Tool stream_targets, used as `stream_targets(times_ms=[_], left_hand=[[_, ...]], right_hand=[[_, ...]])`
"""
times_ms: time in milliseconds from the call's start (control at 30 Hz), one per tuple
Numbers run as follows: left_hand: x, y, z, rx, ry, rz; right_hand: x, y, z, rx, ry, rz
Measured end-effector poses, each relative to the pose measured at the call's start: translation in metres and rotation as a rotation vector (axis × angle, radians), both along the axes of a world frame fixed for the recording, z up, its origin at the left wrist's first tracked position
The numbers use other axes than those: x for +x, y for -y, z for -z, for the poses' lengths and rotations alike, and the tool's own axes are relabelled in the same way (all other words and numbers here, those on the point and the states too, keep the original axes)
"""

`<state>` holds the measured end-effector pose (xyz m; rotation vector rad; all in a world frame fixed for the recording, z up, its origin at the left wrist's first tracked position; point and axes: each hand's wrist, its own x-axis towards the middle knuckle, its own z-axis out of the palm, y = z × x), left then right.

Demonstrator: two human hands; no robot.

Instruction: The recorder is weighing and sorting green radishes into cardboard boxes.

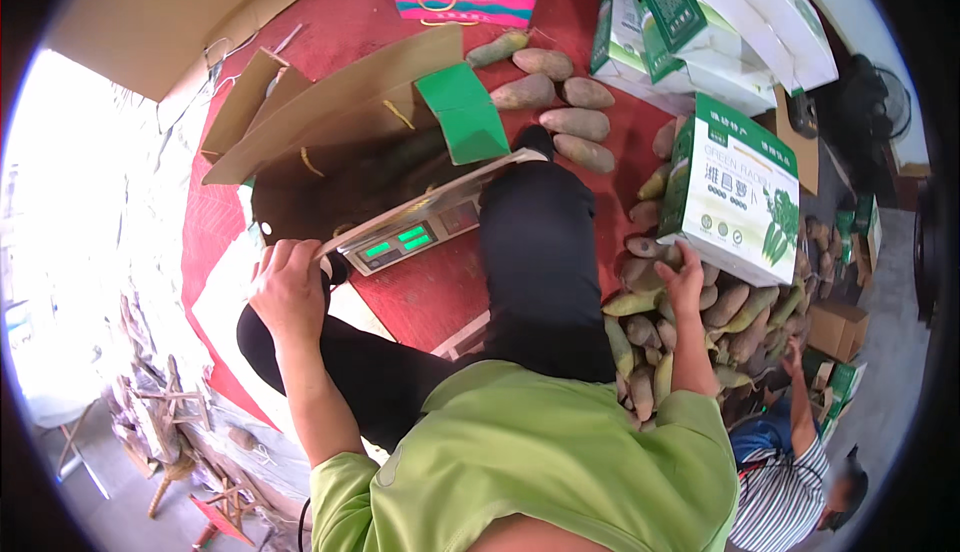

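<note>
My left hand (290,287) has its fingers bent at the near left corner of a digital scale (395,242) with a green-lit display. Whether it grips the scale or the carton edge there is hidden. An open brown carton (345,102) with a green flap stands on the scale, its inside dark, with rounded shapes dimly visible. To the right, my right hand (686,282) has fingers apart, held over a heap of green and muddy radishes (735,302). Its fingertips come up to the lower corner of a white and green carton (730,187).
More radishes (580,124) lie on the red cloth (440,297) beyond my knee. White and green cartons (690,42) are stacked at the back right. A pink and blue box (465,2) stands behind. Another person (785,482) in a striped shirt reaches toward the heap at lower right.
</note>
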<state>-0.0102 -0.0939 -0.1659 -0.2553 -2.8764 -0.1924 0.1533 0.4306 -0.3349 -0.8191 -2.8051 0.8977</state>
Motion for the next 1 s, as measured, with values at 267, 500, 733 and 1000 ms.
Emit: stream_targets(times_ms=[267,500,733,1000], left_hand=[[-0.002,-0.001,-0.002,0.008,-0.054,0.054],[-0.003,0.002,0.0,0.013,-0.05,0.053],[-0.005,-0.001,-0.001,0.003,0.009,0.053],[-0.001,0.001,0.003,0.055,-0.016,0.06]], right_hand=[[-0.167,0.107,-0.215,-0.428,-0.677,-0.319],[-0.254,0.234,-0.259,-0.642,-0.675,-0.814],[-0.288,0.337,-0.182,-0.264,-0.278,-1.174],[-0.27,0.275,-0.212,-0.452,-0.358,-1.096]])
